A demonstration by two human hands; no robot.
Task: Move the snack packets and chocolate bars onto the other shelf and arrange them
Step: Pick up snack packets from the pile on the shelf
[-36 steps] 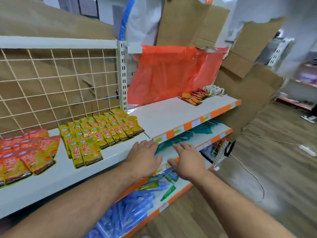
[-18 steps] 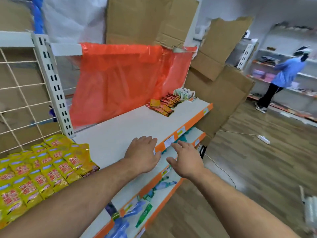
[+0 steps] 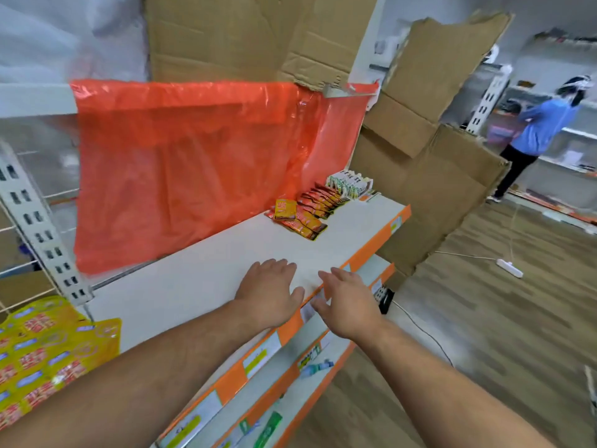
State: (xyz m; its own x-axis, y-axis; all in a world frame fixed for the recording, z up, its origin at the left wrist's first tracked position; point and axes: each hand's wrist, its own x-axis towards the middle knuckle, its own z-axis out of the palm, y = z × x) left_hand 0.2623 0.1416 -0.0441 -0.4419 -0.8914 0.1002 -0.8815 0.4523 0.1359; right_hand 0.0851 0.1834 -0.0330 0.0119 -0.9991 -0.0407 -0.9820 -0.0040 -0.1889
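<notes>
**Top shelf** point(image 3: 206, 279): white board with an orange front edge that carries price tags.

**Orange plastic sheet** point(image 3: 193, 163): hangs behind the shelf along its back edge.

**Yellow snack packets** point(image 3: 48, 350): a block of overlapping rows at the shelf's near left end, past the upright. These are judged to be already arranged.

**Left hand** point(image 3: 269, 289): fingers straight and together, palm down, holding nothing. It lies over the board just inside the front edge. Whether the palm touches the board cannot be told from this angle.

**Right hand** point(image 3: 347, 302): fingers spread and straight, holding nothing. It is at the front edge, just beside the left hand.

**Brown-orange packets** point(image 3: 311, 218): a fanned row at the far right back corner, well apart from both hands.

**White-green packets** point(image 3: 350, 184): a small cluster touching the far end of that row.

**Single yellow packet** point(image 3: 285, 209): lies on the row's near end.

**Progress:** judged part-way. Neither hand carries anything, and the far-corner group probably remains to be fetched and laid out.
</notes>
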